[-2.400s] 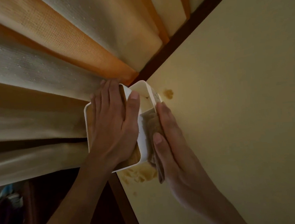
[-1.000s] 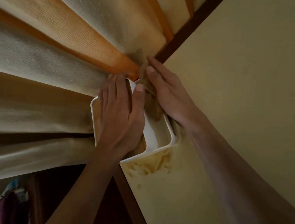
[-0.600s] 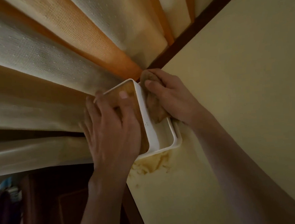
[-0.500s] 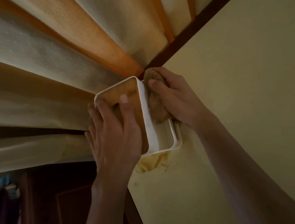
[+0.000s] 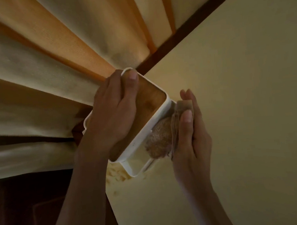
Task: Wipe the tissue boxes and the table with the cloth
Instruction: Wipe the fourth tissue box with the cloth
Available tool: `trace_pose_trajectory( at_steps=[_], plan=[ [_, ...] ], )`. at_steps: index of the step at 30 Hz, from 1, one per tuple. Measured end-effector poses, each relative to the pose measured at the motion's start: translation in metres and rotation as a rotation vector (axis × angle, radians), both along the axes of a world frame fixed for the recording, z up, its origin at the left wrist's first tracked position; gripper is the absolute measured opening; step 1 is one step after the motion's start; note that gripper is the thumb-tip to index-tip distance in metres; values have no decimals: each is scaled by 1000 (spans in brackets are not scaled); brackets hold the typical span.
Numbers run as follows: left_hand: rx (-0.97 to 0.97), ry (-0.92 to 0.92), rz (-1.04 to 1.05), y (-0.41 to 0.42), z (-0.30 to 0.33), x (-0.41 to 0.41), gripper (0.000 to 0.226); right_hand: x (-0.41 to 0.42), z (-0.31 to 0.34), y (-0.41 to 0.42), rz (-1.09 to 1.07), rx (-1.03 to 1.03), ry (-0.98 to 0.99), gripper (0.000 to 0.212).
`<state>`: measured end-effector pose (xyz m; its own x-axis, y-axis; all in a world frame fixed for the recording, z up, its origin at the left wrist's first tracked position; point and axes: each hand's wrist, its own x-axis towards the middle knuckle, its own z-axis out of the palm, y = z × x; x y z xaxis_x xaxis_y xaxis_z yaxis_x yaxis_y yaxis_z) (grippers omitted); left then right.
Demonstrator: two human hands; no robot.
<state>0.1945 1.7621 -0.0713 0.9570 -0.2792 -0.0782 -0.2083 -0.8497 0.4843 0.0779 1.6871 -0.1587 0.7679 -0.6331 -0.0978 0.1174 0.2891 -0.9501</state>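
The curtain (image 5: 55, 70) fills the upper left, hanging in broad folds of coarse woven fabric, pale cream alternating with orange stripes. To the right lies the bench (image 5: 241, 105), a smooth, matt, pale yellow surface edged with a dark brown wooden strip (image 5: 182, 37). Blotchy light marks (image 5: 117, 175) show on the bench just below the box.

The tissue box (image 5: 155, 119) sits at the bench's left corner, against the curtain. It is a white, rounded-corner rectangular case with a brown wood-look panel on its upward face. Its long axis runs diagonally, from upper left near the curtain folds down toward lower right; it is tipped, so a white side wall faces right.

The left hand (image 5: 112, 115) lies over the brown panel, fingers curled around the far upper corner of the box and the thumb laid along the top edge, gripping it. The right hand (image 5: 188, 135) stands with fingers nearly straight and together, pressing the cloth (image 5: 163, 136) flat against the white side wall, thumb lying on the cloth's outer fold. The cloth is a brown, fuzzy, terry-like rag, folded and bunched between the palm and the box.
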Motion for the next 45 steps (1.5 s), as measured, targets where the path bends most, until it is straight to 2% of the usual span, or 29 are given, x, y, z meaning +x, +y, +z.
trace_pose_trajectory(
  at_steps=[4,7,9,14,17,20,22,24,28,33,37,41,45],
  plan=[
    [27,-49,-160,-15,-1,5,44,-11,1,-7,30,158,-61,47],
    [169,-114,-312,-25,-5,15,59,-14,4,-16,98,210,-70,46],
    [254,-137,-338,-34,-10,18,64,-13,3,-23,173,199,-69,42],
    [169,-212,-216,-44,-18,6,52,-5,-3,-22,247,178,-22,46],
    [219,-199,-78,-43,-22,9,60,-1,-6,-20,278,162,-36,49],
    [308,-164,-64,-41,-27,15,69,2,-10,-22,304,124,-58,48],
    [413,-208,-123,-39,-30,18,71,10,-14,-26,308,-48,-29,47],
    [394,-214,-129,-40,-30,17,67,26,-15,-33,311,-233,18,45],
    [328,-201,-113,-45,-26,15,64,77,4,-62,403,26,31,49],
    [301,-195,-100,-46,-25,13,66,111,8,-72,419,17,81,51],
    [391,-236,-139,-43,-28,17,76,71,3,-60,406,-10,54,53],
    [525,-271,-179,-40,-32,18,75,15,-2,-41,437,67,36,56],
    [347,-219,-96,-46,-27,14,71,14,-2,-39,436,73,38,57]
  ],
)
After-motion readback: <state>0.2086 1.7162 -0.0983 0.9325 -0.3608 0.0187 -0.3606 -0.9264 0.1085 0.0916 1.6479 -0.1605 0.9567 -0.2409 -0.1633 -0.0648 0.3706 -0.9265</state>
